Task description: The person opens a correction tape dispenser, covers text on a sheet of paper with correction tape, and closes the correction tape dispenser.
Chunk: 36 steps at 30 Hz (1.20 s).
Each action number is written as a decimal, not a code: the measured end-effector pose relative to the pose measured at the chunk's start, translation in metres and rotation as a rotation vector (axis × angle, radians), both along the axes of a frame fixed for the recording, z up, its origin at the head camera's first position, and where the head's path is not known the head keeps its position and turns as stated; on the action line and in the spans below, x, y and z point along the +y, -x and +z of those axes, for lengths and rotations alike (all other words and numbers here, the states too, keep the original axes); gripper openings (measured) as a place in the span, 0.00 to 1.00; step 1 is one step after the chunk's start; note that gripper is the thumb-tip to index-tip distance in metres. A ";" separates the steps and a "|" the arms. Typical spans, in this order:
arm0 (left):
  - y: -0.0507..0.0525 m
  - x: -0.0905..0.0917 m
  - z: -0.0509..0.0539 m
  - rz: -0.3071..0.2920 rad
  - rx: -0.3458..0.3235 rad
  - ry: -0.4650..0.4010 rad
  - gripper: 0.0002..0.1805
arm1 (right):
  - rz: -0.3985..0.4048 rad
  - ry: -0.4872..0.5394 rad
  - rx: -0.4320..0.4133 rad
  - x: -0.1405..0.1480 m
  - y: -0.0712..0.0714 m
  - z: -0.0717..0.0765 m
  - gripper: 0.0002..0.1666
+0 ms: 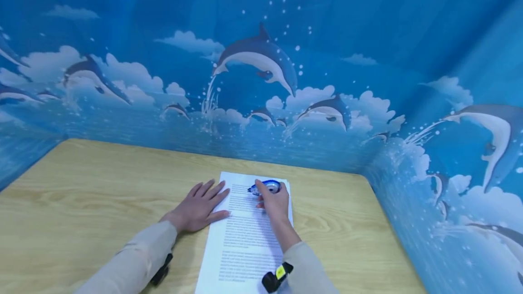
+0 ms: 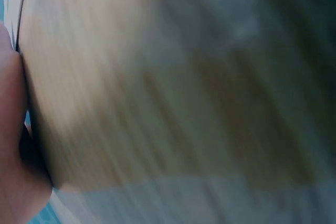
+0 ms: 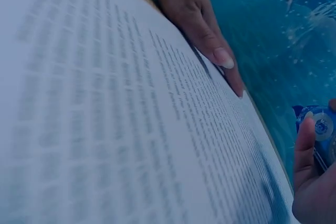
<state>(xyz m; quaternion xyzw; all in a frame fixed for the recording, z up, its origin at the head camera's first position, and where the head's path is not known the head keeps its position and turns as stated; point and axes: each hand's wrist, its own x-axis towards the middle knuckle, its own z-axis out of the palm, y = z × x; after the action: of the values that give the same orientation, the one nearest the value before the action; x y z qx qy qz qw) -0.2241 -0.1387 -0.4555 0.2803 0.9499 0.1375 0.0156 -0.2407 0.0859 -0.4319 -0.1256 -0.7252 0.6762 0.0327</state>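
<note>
Printed paper (image 1: 241, 239) lies on the table, its lines of text filling much of the right wrist view. The left hand (image 1: 198, 208) rests with spread fingers on the paper's left edge; in the right wrist view that hand (image 3: 191, 19) touches the far edge. A blue, partly clear correction tape (image 1: 270, 186) is pinched between thumb and fingers of the right hand (image 1: 275, 203), over the upper part of the paper. The right wrist view shows the tape (image 3: 321, 125) held above the sheet. Only part of the left hand (image 2: 18, 150) shows, blurred, in the left wrist view.
The wooden table (image 1: 102, 185) extends on both sides of the paper. A blue curtain (image 1: 184, 80) with dolphins and clouds stands behind the table and along its right side. Dark wrist devices are at both sleeves.
</note>
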 end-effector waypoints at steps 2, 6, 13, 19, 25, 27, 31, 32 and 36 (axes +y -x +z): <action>0.000 0.000 -0.001 0.008 0.008 0.013 0.40 | 0.032 -0.023 0.019 -0.009 0.012 -0.003 0.44; 0.002 0.003 -0.006 0.021 0.016 0.000 0.40 | 0.086 -0.123 0.038 -0.019 0.032 -0.009 0.53; 0.001 0.011 -0.003 0.030 0.011 0.001 0.40 | 0.100 -0.216 0.081 -0.025 0.049 -0.014 0.45; 0.002 0.004 -0.010 0.044 0.050 0.003 0.40 | 0.105 -0.242 0.088 -0.034 0.051 -0.027 0.39; 0.005 -0.001 -0.013 0.068 0.054 0.019 0.43 | 0.097 -0.258 0.123 -0.041 0.049 -0.027 0.37; 0.004 0.000 -0.009 0.073 0.028 0.032 0.45 | 0.098 -0.284 0.126 -0.042 0.048 -0.028 0.39; 0.002 0.002 -0.004 0.083 -0.011 0.054 0.48 | 0.100 -0.317 0.131 -0.043 0.047 -0.030 0.43; 0.002 0.003 -0.003 0.084 -0.011 0.059 0.49 | 0.100 -0.327 0.130 -0.043 0.047 -0.030 0.43; 0.002 0.005 -0.004 0.091 -0.011 0.060 0.50 | 0.098 -0.356 0.141 -0.042 0.047 -0.031 0.41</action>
<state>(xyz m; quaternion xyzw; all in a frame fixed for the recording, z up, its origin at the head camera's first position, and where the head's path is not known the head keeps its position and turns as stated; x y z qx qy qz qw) -0.2261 -0.1341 -0.4598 0.2354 0.9652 0.1113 0.0230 -0.2874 0.0436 -0.4631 -0.0344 -0.8346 0.5451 0.0722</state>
